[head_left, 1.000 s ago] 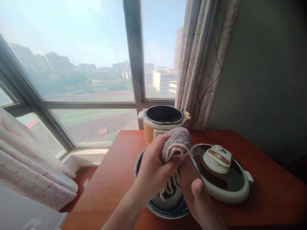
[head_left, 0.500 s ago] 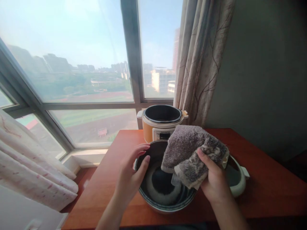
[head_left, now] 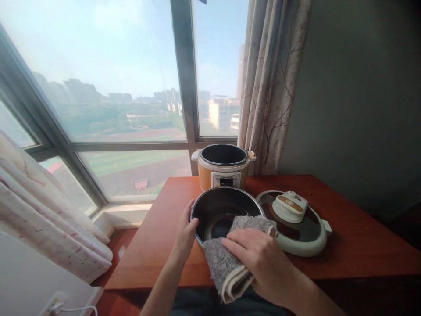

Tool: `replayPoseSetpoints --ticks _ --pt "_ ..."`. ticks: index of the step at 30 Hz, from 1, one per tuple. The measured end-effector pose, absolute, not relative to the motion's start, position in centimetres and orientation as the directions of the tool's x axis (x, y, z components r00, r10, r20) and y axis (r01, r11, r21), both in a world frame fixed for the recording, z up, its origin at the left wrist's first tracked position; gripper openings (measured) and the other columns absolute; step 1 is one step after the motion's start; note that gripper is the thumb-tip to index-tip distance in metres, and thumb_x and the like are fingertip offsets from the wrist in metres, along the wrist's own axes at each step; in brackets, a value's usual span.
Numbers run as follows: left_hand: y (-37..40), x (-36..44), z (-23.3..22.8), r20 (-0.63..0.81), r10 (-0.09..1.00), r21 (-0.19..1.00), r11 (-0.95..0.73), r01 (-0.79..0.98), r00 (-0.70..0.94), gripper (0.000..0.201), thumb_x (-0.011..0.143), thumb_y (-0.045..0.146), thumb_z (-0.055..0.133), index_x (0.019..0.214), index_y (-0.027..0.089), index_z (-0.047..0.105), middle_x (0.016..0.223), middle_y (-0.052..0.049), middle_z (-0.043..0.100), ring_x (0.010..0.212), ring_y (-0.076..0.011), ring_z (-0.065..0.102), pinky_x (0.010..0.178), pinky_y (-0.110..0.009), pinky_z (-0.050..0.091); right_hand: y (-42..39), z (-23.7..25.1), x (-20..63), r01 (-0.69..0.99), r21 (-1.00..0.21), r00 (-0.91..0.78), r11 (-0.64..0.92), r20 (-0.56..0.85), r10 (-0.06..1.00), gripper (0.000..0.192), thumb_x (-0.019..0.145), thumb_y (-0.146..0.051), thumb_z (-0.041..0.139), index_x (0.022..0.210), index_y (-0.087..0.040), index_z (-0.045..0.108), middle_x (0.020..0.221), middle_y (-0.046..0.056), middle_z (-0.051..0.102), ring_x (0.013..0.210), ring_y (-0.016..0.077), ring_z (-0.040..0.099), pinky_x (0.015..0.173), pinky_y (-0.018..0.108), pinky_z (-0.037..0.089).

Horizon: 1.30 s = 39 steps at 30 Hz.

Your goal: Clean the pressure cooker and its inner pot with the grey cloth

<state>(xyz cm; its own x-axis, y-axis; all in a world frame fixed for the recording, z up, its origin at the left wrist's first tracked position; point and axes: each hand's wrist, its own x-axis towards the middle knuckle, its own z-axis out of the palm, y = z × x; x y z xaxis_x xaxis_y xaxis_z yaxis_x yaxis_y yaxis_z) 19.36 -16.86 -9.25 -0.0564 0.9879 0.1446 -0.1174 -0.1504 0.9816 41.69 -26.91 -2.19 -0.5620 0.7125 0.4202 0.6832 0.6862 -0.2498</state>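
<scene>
A dark inner pot point(head_left: 210, 213) with a shiny rim stands near the front of the table. My left hand point(head_left: 184, 235) grips its left rim, thumb over the edge and fingers on the outside wall. In my right hand point(head_left: 263, 259) is a folded grey towel point(head_left: 221, 263) with pale edging. The towel drapes over the pot's near right rim, partly inside and partly hanging outside. It hides the near wall of the pot, and the right fingers press on top of it.
Behind the pot stands an orange and white electric cooker point(head_left: 205, 175) with its top uncovered. Right of the pot lies a round lid point(head_left: 314, 245) with a white handle, on the reddish wooden table point(head_left: 148, 245). Beyond are a window and curtains point(head_left: 266, 87).
My right hand has brought the towel down from above the pot onto its near rim. The left hand has closed on the rim. The lid is now in fuller view.
</scene>
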Motion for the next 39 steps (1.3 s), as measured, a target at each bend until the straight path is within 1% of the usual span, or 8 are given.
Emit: replayPoseSetpoints --ticks 10,18,22,26,29,31,35,39 --pt "-16.8 19.6 -8.2 0.252 0.968 0.966 -0.252 -0.056 0.002 0.059 0.069 0.021 0.053 0.126 0.018 0.067 0.122 -0.007 0.071 0.117 -0.0290 0.061 0.107 -0.042 0.042 -29.5 -2.6 43.9 0.629 -0.060 -0.710 0.775 0.361 0.604 0.063 0.084 -0.006 0.051 0.145 -0.022 0.051 0.149 0.007 0.055 0.137 0.0231 0.048 0.119 0.042 0.036" --pt "-17.0 19.8 -8.2 0.236 0.971 0.970 -0.239 -0.055 -0.043 0.057 0.069 0.023 0.053 0.124 0.017 0.068 0.114 -0.007 0.074 0.122 -0.0305 0.058 0.111 -0.043 0.039 -31.0 -1.7 47.8 0.652 -0.206 -0.664 0.730 0.310 0.680 0.068 0.084 -0.009 0.053 0.150 -0.024 0.048 0.148 0.007 0.056 0.140 0.0213 0.048 0.124 0.040 0.030" --pt "-17.0 19.7 -8.2 0.238 0.971 0.969 -0.239 -0.064 -0.033 0.057 0.068 0.023 0.053 0.123 0.017 0.068 0.114 -0.006 0.074 0.122 -0.0302 0.058 0.110 -0.043 0.040 -31.6 -2.1 49.5 0.673 -0.516 -0.409 0.531 0.339 0.847 0.057 0.088 -0.017 0.054 0.145 -0.025 0.054 0.145 0.010 0.059 0.138 0.0265 0.051 0.120 0.048 0.036" --pt "-17.0 19.7 -8.2 0.232 0.972 0.969 -0.233 -0.084 -0.023 0.056 0.069 0.023 0.054 0.123 0.017 0.068 0.116 -0.006 0.073 0.121 -0.0300 0.058 0.108 -0.042 0.042 -29.7 -3.2 50.9 0.362 -0.901 0.105 0.239 0.294 0.950 0.044 0.085 -0.037 0.068 0.125 -0.021 0.070 0.126 0.013 0.071 0.121 0.0319 0.064 0.106 0.052 0.050" --pt "-17.1 19.7 -8.3 0.223 0.974 0.970 -0.225 -0.095 -0.029 0.056 0.068 0.024 0.055 0.122 0.017 0.068 0.114 -0.007 0.073 0.120 -0.0304 0.059 0.108 -0.043 0.042 -27.7 -3.0 51.8 -0.004 -0.989 0.556 0.148 0.121 0.822 0.049 0.068 -0.044 0.083 0.109 -0.018 0.074 0.104 0.010 0.077 0.103 0.0318 0.072 0.092 0.049 0.059" --pt "-17.0 19.7 -8.4 0.219 0.975 0.970 -0.222 -0.094 -0.037 0.056 0.068 0.024 0.056 0.122 0.017 0.068 0.112 -0.007 0.074 0.118 -0.0307 0.060 0.108 -0.043 0.043 -26.8 -2.1 52.0 -0.092 -0.977 0.689 0.193 0.077 0.720 0.052 0.066 -0.044 0.086 0.109 -0.018 0.074 0.101 0.007 0.077 0.102 0.0296 0.072 0.091 0.045 0.059" --pt "-17.0 19.7 -8.4 0.222 0.974 0.969 -0.226 -0.096 -0.054 0.056 0.069 0.023 0.056 0.123 0.017 0.068 0.116 -0.007 0.073 0.120 -0.0307 0.059 0.109 -0.043 0.042 -26.9 0.1 50.3 0.313 -0.904 0.634 0.290 0.426 0.645 0.034 0.081 -0.046 0.074 0.103 -0.019 0.074 0.105 0.008 0.076 0.112 0.0288 0.068 0.102 0.045 0.051" --pt "-17.1 19.8 -8.2 0.222 0.975 0.967 -0.223 -0.121 -0.022 0.058 0.068 0.022 0.055 0.124 0.017 0.067 0.122 -0.007 0.071 0.123 -0.0302 0.058 0.110 -0.042 0.041 -28.0 -0.9 45.1 0.771 -0.482 -0.010 0.417 0.645 0.764 0.038 0.089 -0.022 0.056 0.125 -0.017 0.067 0.127 0.015 0.068 0.126 0.0295 0.058 0.114 0.050 0.039"
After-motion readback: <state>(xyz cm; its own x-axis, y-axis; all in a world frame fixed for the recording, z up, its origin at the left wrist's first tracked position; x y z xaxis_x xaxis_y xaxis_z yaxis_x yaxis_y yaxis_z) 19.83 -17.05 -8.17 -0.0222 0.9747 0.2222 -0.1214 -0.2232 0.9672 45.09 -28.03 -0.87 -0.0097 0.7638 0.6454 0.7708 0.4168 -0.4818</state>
